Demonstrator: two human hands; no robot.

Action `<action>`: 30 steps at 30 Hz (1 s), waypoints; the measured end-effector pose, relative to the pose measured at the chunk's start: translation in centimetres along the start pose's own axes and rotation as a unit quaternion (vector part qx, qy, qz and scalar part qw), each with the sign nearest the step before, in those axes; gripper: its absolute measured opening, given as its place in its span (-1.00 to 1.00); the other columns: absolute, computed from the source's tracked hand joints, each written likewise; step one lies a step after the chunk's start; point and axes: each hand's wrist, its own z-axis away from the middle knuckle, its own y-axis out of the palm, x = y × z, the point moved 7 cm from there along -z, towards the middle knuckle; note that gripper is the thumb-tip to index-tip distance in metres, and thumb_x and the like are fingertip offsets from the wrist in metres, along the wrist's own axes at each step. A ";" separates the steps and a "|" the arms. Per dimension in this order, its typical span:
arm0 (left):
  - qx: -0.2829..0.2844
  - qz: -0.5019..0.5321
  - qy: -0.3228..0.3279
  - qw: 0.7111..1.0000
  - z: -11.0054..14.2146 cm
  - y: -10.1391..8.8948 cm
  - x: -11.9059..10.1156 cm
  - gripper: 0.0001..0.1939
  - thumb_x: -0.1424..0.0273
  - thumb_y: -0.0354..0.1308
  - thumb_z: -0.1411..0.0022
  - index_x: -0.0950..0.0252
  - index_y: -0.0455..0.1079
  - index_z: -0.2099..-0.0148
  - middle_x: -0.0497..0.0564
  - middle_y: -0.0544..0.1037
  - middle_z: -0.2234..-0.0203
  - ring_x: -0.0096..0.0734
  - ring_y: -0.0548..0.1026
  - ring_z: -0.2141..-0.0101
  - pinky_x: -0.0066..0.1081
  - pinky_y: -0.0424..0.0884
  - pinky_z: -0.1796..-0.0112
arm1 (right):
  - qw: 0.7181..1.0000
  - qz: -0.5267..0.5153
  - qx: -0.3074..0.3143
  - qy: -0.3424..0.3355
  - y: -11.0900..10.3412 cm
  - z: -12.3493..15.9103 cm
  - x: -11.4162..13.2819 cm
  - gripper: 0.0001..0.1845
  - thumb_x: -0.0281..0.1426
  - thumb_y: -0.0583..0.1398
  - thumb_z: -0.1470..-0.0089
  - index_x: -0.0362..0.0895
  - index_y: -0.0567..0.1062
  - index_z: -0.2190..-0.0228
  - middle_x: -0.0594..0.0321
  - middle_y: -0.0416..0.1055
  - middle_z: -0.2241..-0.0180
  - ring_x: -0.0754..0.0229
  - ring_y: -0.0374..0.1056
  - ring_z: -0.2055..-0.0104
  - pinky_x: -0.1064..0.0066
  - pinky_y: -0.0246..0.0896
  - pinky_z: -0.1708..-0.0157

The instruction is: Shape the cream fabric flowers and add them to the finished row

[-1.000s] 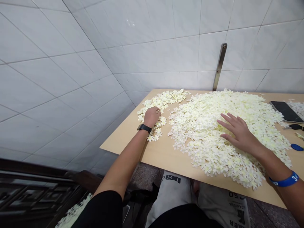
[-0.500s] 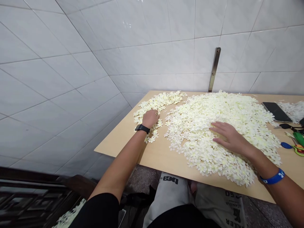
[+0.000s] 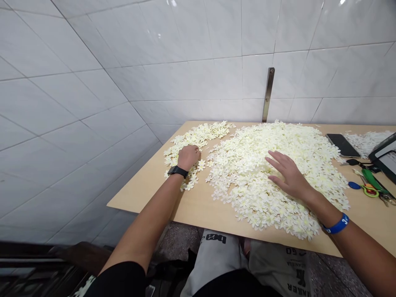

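Observation:
My left hand (image 3: 188,157), curled with its fingers down, rests on a smaller heap of cream-white artificial flowers (image 3: 198,138). Whether it holds any flowers is hidden. A black watch (image 3: 177,171) circles that wrist. My right hand (image 3: 287,172) lies flat on a much larger heap of the same flowers (image 3: 247,185), fingers spread and nothing held. A narrow strip of bare wood separates the two heaps.
The pale wooden tabletop (image 3: 148,198) meets a white tiled wall with a metal bracket (image 3: 268,95). At the right lie a black phone (image 3: 342,145), another flower heap (image 3: 366,142), keys (image 3: 354,162), green-handled scissors (image 3: 369,189), and a dark tablet (image 3: 383,154).
The view has swung right, bringing the scissors and tablet into sight. My right hand's fingers have spread on the large heap. My left hand stays on the smaller heap.

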 end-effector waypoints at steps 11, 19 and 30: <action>-0.051 0.078 0.003 0.996 -0.8 -2.5 0.8 -0.66 0.31 0.15 -0.30 0.35 0.53 -0.04 0.24 0.61 -0.02 0.03 0.54 -0.04 -0.13 0.45 -0.09 | 0.997 0.025 0.072 -0.010 0.3 -0.1 0.9 -0.55 -0.07 0.07 -0.38 0.14 0.46 -0.19 0.25 0.24 -0.39 -0.21 0.06 -0.48 -0.40 -0.14 -0.38; -0.071 0.121 -0.026 0.990 -0.1 -3.6 1.8 -0.67 0.25 0.18 -0.30 0.32 0.60 0.01 0.15 0.69 0.19 -0.02 0.61 0.11 -0.20 0.53 0.04 | 0.992 -0.040 -0.106 0.058 -2.0 0.3 -1.5 -0.67 -0.17 0.08 -0.37 0.04 0.61 0.06 0.13 0.61 -0.06 -0.05 0.47 -0.17 -0.22 0.05 -0.33; -0.162 0.216 0.048 0.962 0.9 -5.1 -2.1 -0.51 0.46 -0.17 -0.45 0.42 0.21 -0.35 0.27 0.46 -0.19 -0.16 0.51 -0.11 -0.18 0.47 -0.15 | 0.978 -0.067 -0.180 0.079 -3.3 0.4 -1.9 -0.68 -0.23 0.10 -0.35 -0.01 0.65 0.18 0.09 0.65 0.07 -0.07 0.52 -0.07 -0.09 0.33 -0.18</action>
